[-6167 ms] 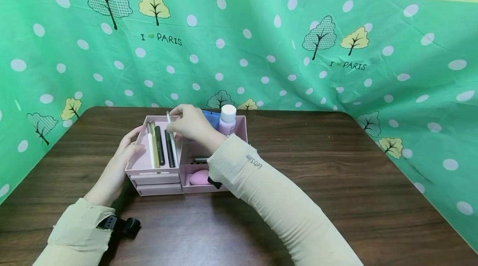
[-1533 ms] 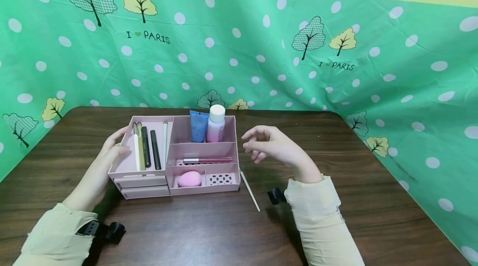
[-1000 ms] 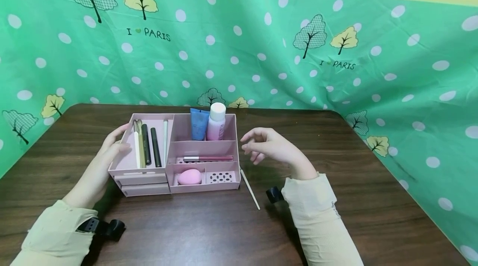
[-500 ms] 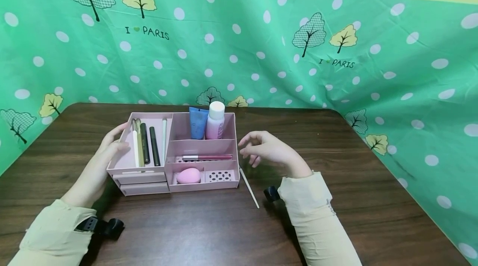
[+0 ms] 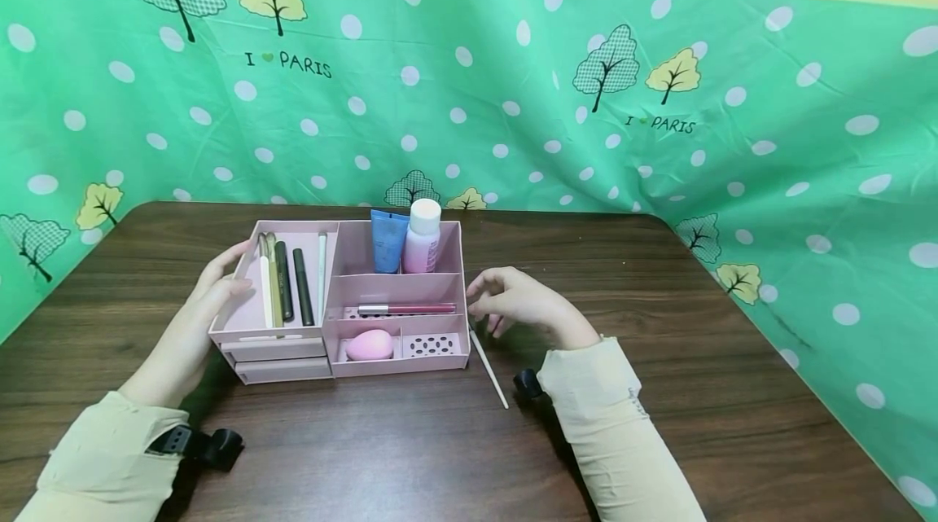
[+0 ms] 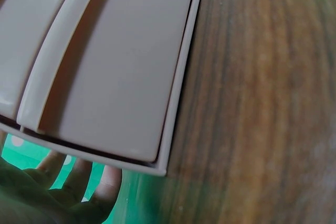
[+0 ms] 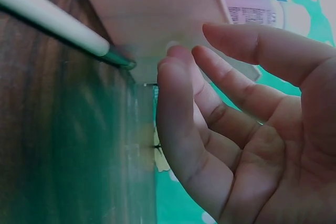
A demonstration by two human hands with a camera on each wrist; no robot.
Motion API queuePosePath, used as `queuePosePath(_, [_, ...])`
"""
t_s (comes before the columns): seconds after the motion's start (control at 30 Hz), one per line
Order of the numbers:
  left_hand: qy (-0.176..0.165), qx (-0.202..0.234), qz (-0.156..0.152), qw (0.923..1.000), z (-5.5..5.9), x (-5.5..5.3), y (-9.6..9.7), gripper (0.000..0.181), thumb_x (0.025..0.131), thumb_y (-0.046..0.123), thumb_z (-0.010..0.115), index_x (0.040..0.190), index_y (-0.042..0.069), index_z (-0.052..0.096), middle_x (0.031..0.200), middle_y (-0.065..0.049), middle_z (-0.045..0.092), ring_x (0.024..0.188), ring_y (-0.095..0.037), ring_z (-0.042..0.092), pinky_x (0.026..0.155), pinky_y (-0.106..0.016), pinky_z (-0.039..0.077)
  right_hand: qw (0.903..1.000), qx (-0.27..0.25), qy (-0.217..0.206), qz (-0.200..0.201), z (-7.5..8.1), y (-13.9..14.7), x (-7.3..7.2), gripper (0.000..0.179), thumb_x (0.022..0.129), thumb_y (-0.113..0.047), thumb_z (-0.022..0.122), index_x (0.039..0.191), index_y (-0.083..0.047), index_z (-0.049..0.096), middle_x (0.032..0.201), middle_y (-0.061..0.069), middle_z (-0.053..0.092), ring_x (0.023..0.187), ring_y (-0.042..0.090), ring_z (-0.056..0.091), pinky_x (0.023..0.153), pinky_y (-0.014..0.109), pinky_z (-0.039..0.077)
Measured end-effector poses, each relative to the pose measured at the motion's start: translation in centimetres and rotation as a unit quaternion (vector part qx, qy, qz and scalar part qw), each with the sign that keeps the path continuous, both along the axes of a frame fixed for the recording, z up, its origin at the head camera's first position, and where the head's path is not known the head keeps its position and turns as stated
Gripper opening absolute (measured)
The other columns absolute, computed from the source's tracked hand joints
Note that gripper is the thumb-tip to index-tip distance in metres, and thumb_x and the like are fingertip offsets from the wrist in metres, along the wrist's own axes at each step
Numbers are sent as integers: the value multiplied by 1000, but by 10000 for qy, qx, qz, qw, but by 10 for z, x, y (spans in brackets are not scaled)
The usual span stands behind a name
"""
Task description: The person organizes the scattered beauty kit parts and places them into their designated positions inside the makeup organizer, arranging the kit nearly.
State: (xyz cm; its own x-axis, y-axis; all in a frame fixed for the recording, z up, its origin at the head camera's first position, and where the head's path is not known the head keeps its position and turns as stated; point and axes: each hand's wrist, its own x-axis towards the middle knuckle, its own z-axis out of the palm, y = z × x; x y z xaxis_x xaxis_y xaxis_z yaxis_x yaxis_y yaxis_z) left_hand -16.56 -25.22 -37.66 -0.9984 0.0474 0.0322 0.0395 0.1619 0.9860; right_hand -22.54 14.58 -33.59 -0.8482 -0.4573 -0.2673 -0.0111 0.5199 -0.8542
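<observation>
A pink desk organizer (image 5: 399, 367) stands left of centre in the head view. My left hand (image 5: 192, 310) holds its left side, thumb over the rim and fingers against the outer wall. In its left tray lie several pens (image 5: 302, 287), including a pale one (image 5: 322, 269) apart on the right. My right hand (image 5: 516, 302) hovers by the right wall, fingers loosely bent and holding nothing. Below those fingers, a thin white stick (image 5: 489, 371) with a darker end lies on the table. Its dark end is close by the organizer's wall in the right wrist view; whether they touch is unclear.
Inside the organizer are a blue tube (image 5: 388, 241), a white-capped bottle (image 5: 422, 237), a pink pen-like tube (image 5: 418, 309) and a pink makeup sponge (image 5: 370, 345). Two drawers (image 5: 282, 370) sit under the pen tray. A green polka-dot cloth (image 5: 454, 98) hangs behind the table.
The right hand has let go of the pale pen in the tray and come out to the organizer's right. Lately it has drifted left and down towards the white stick. My left hand stays put.
</observation>
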Motion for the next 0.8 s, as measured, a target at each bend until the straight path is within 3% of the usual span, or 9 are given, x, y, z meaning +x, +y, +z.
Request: queuePosePath(0.8, [-140, -85, 31, 9999, 1, -1, 0, 57, 104, 37, 38, 156, 41, 16, 160, 0, 8, 136, -12, 19, 109, -39, 16, 9986, 452, -262, 8, -22, -5, -10, 30, 84, -4, 64, 113, 5, 57, 73, 5, 59, 57, 15, 57, 57, 32, 56])
